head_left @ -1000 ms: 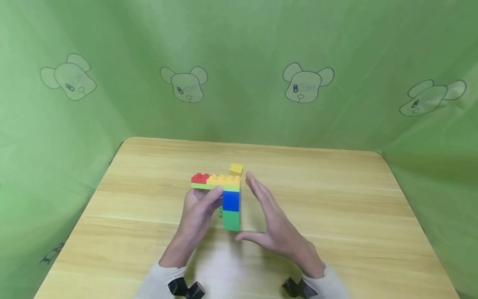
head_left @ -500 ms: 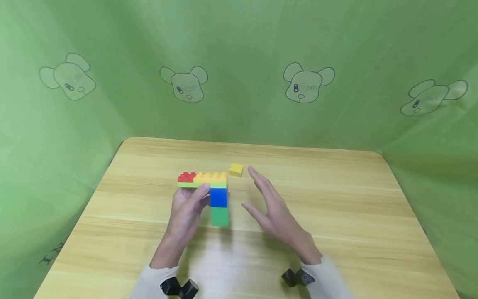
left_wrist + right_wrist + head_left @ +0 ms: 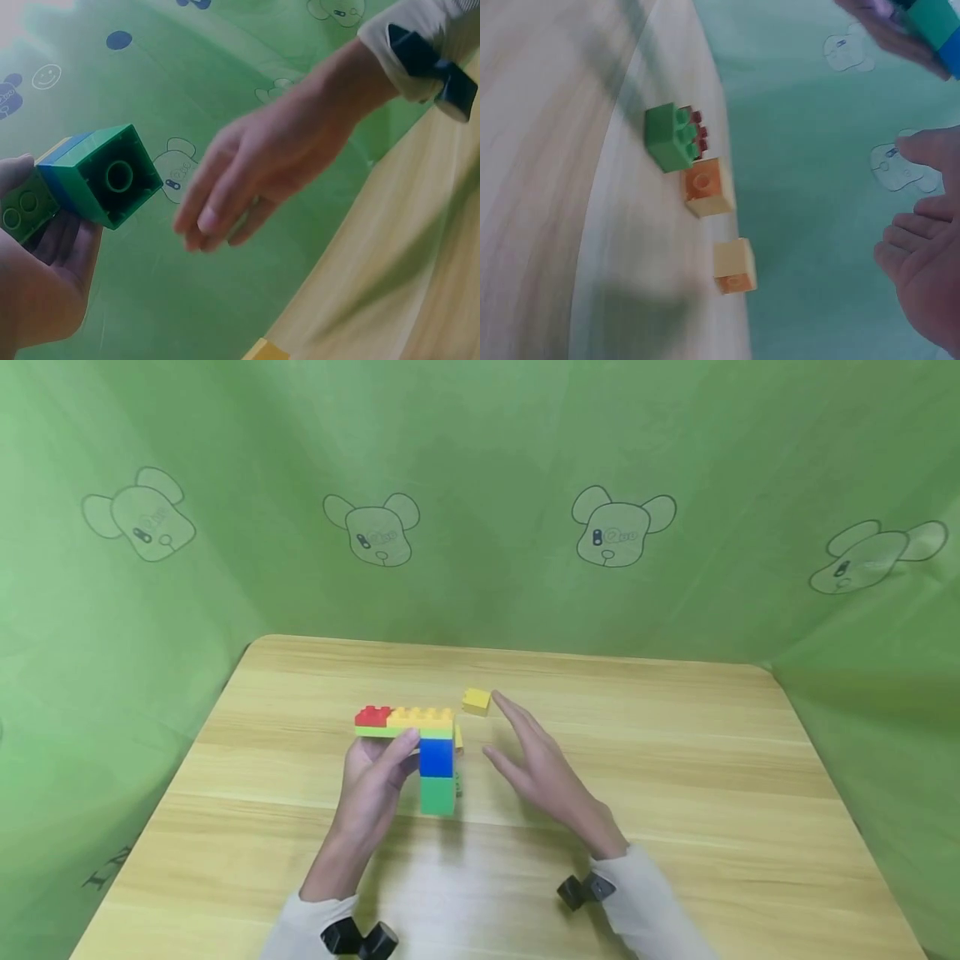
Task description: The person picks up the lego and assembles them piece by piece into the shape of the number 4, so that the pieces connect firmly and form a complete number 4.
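Note:
My left hand (image 3: 370, 781) grips a toy-brick assembly above the table, its thumb on the near side of the lime-green plate (image 3: 375, 732). A red brick (image 3: 372, 717) and a yellow brick (image 3: 420, 718) sit on top of that plate. Under its right end are a blue brick (image 3: 437, 758) and a green brick (image 3: 437, 796), whose hollow underside faces the left wrist view. To the right, my right hand (image 3: 536, 768) holds nothing, its fingers extended and thumb apart. Its fingertips overlap the edge of a loose yellow brick (image 3: 476, 701) in the head view.
On the wooden table (image 3: 675, 760) the right wrist view shows a green brick (image 3: 667, 139), a red brick (image 3: 700, 135) behind it, and two yellow bricks, one tipped (image 3: 709, 187) and one farther along (image 3: 735, 261). Green printed cloth (image 3: 487, 602) encloses the table's back and sides.
My left hand has shifted left with the brick assembly, mostly in the first half second. The right hand's thumb has drawn up toward its fingers, and the hand has come nearer the loose yellow brick.

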The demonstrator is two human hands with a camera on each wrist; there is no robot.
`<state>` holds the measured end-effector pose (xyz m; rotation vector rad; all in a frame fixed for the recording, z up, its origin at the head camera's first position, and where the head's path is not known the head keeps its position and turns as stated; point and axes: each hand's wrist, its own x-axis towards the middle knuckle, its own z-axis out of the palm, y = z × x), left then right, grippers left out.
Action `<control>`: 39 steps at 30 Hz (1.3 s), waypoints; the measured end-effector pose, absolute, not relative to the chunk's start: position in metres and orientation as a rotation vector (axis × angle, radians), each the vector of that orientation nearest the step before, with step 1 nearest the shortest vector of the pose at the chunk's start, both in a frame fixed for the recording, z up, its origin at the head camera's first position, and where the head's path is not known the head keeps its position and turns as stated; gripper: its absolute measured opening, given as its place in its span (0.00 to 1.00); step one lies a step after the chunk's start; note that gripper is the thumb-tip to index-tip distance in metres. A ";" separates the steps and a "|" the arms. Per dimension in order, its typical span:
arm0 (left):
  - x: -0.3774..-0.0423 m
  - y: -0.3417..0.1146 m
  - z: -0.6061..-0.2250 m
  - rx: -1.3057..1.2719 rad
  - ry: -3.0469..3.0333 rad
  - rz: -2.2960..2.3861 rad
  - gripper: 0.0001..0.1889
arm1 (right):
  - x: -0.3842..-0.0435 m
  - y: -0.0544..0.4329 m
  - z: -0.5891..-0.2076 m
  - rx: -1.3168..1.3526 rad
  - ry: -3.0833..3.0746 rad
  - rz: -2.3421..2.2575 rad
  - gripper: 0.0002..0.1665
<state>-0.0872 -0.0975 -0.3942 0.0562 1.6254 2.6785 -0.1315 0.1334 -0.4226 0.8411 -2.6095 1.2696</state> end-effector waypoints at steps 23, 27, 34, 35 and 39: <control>-0.083 -0.092 -0.394 0.083 1.660 2.629 0.15 | -0.217 0.101 -0.478 0.955 -3.109 0.881 0.32; -0.082 -0.093 -0.395 0.068 1.666 2.624 0.15 | -0.219 0.100 -0.481 0.962 -3.119 0.722 0.31; -0.083 -0.095 -0.392 0.096 1.677 2.607 0.16 | -0.215 0.102 -0.480 0.931 -2.948 0.593 0.22; -0.083 -0.095 -0.393 0.091 1.681 2.605 0.16 | -0.214 0.103 -0.479 0.922 -2.927 0.621 0.20; -0.083 -0.094 -0.394 0.079 1.669 2.620 0.17 | -0.209 0.104 -0.477 0.870 -2.895 0.710 0.17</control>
